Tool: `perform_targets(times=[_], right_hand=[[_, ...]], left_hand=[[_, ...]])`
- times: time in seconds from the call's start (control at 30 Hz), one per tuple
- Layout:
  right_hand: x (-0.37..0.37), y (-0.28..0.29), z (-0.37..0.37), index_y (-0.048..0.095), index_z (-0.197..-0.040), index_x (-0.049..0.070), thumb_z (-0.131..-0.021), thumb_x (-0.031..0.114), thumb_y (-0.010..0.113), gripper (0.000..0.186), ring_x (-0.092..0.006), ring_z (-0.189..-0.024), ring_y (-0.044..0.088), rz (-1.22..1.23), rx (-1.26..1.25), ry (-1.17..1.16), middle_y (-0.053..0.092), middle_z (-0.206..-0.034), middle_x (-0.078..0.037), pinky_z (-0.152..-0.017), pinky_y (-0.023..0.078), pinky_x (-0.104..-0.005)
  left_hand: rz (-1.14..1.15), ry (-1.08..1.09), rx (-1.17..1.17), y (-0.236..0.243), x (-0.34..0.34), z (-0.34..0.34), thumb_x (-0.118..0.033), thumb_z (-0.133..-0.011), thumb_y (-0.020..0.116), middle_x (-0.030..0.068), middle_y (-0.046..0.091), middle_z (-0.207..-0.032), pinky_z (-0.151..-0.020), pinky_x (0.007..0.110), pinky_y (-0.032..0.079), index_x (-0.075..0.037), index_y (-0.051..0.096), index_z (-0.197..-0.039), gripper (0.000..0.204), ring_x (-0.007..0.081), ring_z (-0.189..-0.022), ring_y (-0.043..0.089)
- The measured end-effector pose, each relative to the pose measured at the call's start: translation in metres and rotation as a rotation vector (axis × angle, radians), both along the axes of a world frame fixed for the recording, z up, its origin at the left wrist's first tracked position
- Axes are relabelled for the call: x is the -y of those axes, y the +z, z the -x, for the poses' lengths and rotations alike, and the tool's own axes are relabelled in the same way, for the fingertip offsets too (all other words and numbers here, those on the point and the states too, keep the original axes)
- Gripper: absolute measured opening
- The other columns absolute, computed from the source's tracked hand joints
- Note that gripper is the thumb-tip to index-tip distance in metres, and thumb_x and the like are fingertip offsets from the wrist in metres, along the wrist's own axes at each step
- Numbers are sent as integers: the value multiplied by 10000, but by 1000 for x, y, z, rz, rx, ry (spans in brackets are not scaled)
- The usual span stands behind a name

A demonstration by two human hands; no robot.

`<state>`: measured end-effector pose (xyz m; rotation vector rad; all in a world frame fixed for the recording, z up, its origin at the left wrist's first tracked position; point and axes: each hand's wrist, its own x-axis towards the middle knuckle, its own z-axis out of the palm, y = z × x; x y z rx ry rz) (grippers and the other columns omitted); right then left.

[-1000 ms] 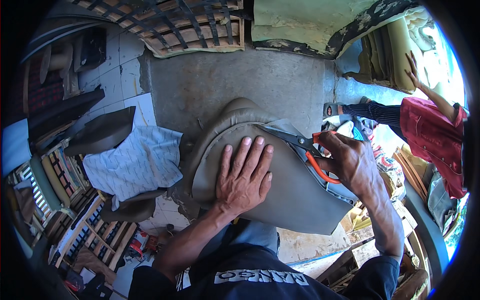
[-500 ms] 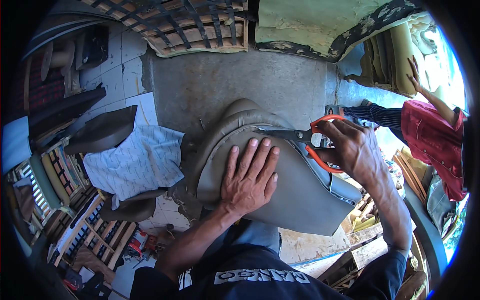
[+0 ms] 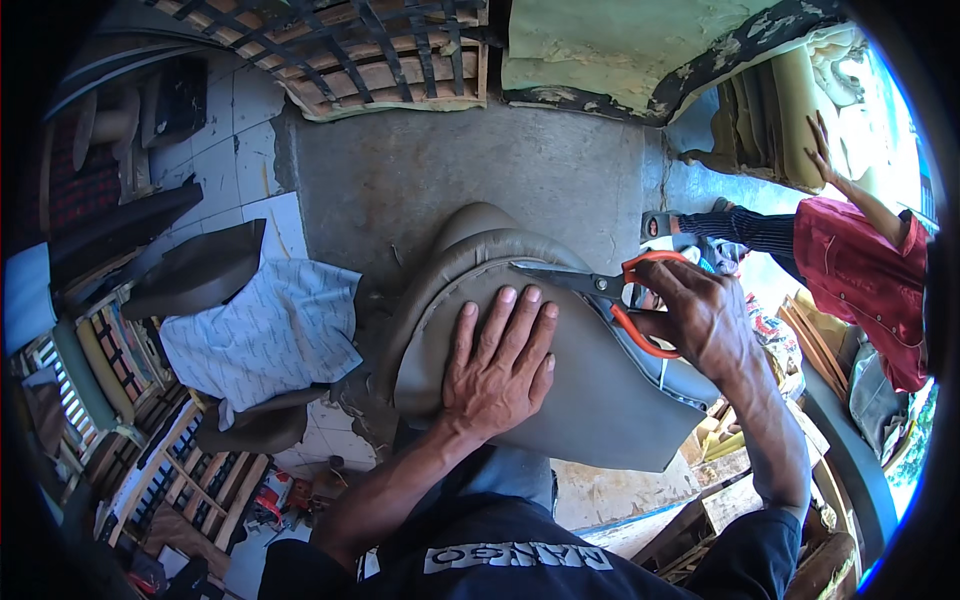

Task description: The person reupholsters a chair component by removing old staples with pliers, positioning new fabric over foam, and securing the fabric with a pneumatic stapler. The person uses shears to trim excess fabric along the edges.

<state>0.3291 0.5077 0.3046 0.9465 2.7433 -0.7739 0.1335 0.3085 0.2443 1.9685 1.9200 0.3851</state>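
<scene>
A padded seat with a grey-brown cover (image 3: pixel 600 400) lies across my lap, its rounded end away from me. My left hand (image 3: pixel 500 365) rests flat on the cover with fingers spread, pressing on its upper face. In my right hand (image 3: pixel 700 315) is a pair of scissors (image 3: pixel 600 284) with orange handles; fingers and thumb go through the loops. The dark blades point left along the curved seam at the cover's far edge, near my left fingertips. Along the right side the cover's edge shows a pale strip. The seat's underside is hidden.
Blue-white printed cloth (image 3: pixel 270 330) drapes over dark cushions at left. A strapped wooden frame (image 3: pixel 370 60) and a pale green padded piece (image 3: pixel 600 50) stand at the far side. At right, a person in a red shirt (image 3: pixel 860 285) touches rolled foam. Wood scraps (image 3: pixel 740 500) lie near right.
The scissors' blades have closed somewhat and their tips sit a little further along the seam. My left hand stays flat on the cover. The whole view has shifted slightly.
</scene>
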Motion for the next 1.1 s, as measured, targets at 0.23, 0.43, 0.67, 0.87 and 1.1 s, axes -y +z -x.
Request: perform_targets(times=[0.23, 0.43, 0.67, 0.87, 1.1], right_hand=[[-3, -4, 0, 678, -1165, 109, -770, 341, 856, 491, -221, -844, 743, -128, 0, 63, 721, -895, -44, -674, 606, -354], [1, -20, -3, 656, -1136, 73, -696, 256, 889, 531, -211, -765, 703, -298, -95, 116, 655, -803, -15, -657, 578, -357], [-1, -36, -17, 667, -1146, 88, -804, 366, 825, 467, -206, -747, 718, -121, -92, 130, 671, -803, -23, -570, 563, -361], [11, -16, -29, 681, -1122, 35, -753, 244, 902, 478, -293, -718, 727, 117, -162, -192, 728, -867, -109, -608, 570, -372], [42, -9, -41, 682, -1129, 60, -754, 236, 891, 464, -310, -829, 744, 80, -145, -262, 739, -928, -108, -661, 591, -390]], left_hand=[[6, 6, 19, 0, 1, 0, -349, -1011, 527, 116, 449, -1602, -1244, 568, 213, -121, 549, -1503, 542, 321, -1520, 357], [19, 3, 25, 2, 0, 1, -351, -1011, 525, 112, 444, -1605, -1249, 565, 198, -123, 536, -1514, 553, 314, -1522, 354], [-40, 14, 283, 8, 8, 24, -212, -956, 622, 183, 518, -1520, -1231, 572, 262, -53, 590, -1440, 510, 368, -1474, 420], [-89, 947, 81, 2, 81, 340, -82, -1011, 537, 144, 630, -1403, -1113, 350, 426, -29, 433, -1533, 534, 209, -1233, 607], [42, 716, 77, 49, 44, 283, -136, -1023, 585, 138, 665, -1346, -1023, 342, 479, -29, 622, -1365, 360, 212, -1228, 623]])
